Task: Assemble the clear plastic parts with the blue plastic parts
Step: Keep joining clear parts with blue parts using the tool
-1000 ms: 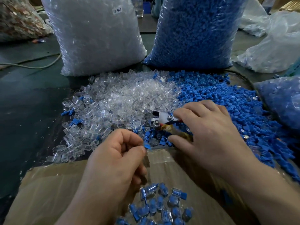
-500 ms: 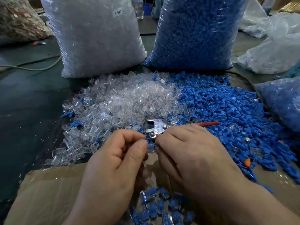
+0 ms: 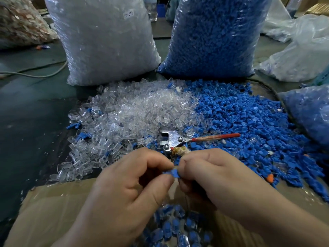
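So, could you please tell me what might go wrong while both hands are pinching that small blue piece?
1. The blue part is held only between the fingertips of the left hand and right hand; it could slip into the cardboard box among the assembled pieces.
2. The metal pliers lie just beyond the knuckles, so a hand might knock them.
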Motion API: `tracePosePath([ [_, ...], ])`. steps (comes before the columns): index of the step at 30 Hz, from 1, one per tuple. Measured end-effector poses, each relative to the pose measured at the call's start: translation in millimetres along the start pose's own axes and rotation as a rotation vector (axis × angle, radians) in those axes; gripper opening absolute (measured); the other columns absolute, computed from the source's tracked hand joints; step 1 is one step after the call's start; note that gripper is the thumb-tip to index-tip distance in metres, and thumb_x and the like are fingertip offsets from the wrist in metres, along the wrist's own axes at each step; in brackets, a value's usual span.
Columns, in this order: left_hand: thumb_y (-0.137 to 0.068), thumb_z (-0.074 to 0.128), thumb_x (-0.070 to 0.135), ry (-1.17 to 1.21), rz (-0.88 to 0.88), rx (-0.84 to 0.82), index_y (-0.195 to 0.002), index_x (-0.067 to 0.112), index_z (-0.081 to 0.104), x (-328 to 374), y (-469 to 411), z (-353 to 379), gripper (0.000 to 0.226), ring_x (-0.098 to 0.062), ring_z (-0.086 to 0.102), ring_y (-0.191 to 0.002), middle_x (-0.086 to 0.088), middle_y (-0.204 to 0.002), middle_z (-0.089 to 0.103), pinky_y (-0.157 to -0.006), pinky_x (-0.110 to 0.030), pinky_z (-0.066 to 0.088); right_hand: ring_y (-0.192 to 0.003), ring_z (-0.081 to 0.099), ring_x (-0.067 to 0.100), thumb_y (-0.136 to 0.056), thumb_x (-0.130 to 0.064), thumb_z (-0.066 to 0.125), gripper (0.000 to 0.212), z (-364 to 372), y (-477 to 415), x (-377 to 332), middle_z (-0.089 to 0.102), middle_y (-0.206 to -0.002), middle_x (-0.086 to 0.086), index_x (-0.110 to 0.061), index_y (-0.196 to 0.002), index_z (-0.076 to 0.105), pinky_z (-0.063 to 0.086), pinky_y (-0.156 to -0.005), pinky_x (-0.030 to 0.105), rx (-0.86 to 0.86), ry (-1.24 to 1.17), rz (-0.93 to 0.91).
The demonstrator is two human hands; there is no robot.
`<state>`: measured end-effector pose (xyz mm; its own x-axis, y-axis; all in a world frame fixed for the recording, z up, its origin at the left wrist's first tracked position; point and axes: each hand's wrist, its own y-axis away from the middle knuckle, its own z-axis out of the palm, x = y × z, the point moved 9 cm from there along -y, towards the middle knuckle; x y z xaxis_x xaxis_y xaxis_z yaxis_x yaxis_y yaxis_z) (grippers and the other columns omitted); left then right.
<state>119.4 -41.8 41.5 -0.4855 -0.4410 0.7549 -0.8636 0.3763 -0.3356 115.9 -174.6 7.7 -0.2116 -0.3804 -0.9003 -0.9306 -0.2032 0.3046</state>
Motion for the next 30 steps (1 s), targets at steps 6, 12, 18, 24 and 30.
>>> tracePosePath([
  [6,-0.076,0.058,0.050,-0.288,-0.086,-0.211,-0.091,0.046,0.060,-23,1,11,0.015,0.006,0.061,-0.086,0.031,-0.096,0.062,-0.065,-0.014,0.050,-0.073,0.052,0.010,-0.091,-0.063,0.027,0.034,-21,5,-7,0.052,-0.082,-0.012,-0.035,-0.094,0.045,0.043,-0.059,0.032,0.319,1.067,-0.156],
  [12,-0.077,0.047,0.058,-0.325,-0.030,-0.359,-0.091,0.043,0.061,-15,3,31,0.025,0.005,0.059,-0.084,0.027,-0.092,0.059,-0.063,-0.014,0.047,-0.086,0.050,0.018,-0.090,-0.068,0.031,0.044,-23,-2,-4,0.046,-0.097,-0.010,-0.042,-0.126,0.036,0.032,-0.055,0.033,0.373,1.111,-0.185],
  [18,-0.081,0.057,0.057,-0.377,-0.120,-0.097,-0.101,0.046,0.059,-25,0,7,0.022,0.010,0.059,-0.081,0.028,-0.090,0.061,-0.053,-0.014,0.044,-0.078,0.047,0.022,-0.090,-0.068,0.032,0.042,-5,-15,-5,0.036,-0.088,-0.005,-0.037,-0.118,0.039,0.026,-0.049,0.031,0.323,1.137,-0.238],
  [24,-0.081,0.050,0.063,-0.624,-0.186,-0.072,-0.125,0.041,0.056,-43,-5,10,0.050,-0.001,0.055,-0.081,0.023,-0.102,0.047,-0.069,-0.024,0.040,-0.090,0.057,0.020,-0.093,-0.064,0.029,0.041,2,-25,-7,0.052,-0.094,-0.008,-0.034,-0.109,0.051,0.030,-0.058,0.033,0.288,1.097,-0.300],
  [30,-0.082,0.059,0.050,-0.633,-0.174,-0.068,-0.105,0.036,0.071,-42,-8,16,0.030,-0.008,0.060,-0.083,0.018,-0.092,0.061,-0.068,-0.024,0.042,-0.084,0.057,0.019,-0.095,-0.059,0.033,0.033,2,-28,-6,0.053,-0.090,-0.010,-0.031,-0.096,0.051,0.031,-0.058,0.033,0.281,1.059,-0.345],
])
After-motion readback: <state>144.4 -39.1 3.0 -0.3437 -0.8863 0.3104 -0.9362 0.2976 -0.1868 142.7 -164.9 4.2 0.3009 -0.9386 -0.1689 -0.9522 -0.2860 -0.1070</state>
